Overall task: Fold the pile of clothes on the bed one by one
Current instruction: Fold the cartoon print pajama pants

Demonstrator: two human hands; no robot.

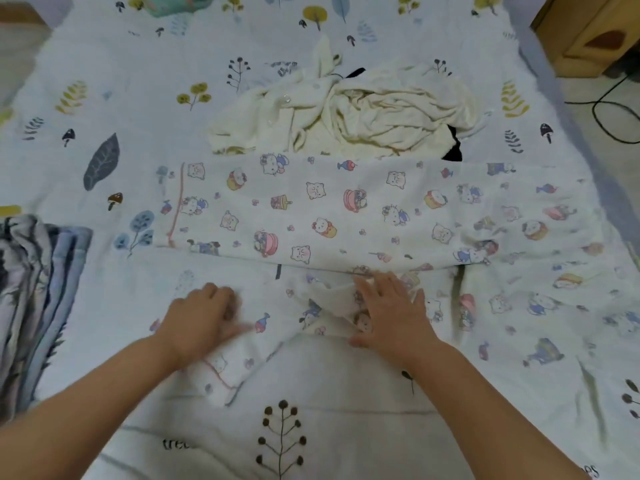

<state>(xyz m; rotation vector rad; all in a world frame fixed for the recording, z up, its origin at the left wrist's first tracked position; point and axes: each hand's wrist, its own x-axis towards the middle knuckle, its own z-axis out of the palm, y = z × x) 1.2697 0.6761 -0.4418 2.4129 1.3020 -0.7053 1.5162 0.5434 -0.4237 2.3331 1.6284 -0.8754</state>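
Both hands worked the white cartoon-print cotton pyjama trousers (pixel 329 209), spread across the middle of the leaf-patterned bed sheet (pixel 104 64). Left hand (pixel 204 318) lay on the near leg with fingers curled; grip on cloth could not be told through blur. Right hand (pixel 391 313) pressed flat, fingers straight, on a turned-over flap at the crotch. Judgement: step in hand is laying the near leg onto the far one; match seams and smooth outward before creasing. Beyond, a crumpled cream garment pile (pixel 346 112) waited. At the left edge sat a striped grey-blue folded cloth (pixel 38 289).
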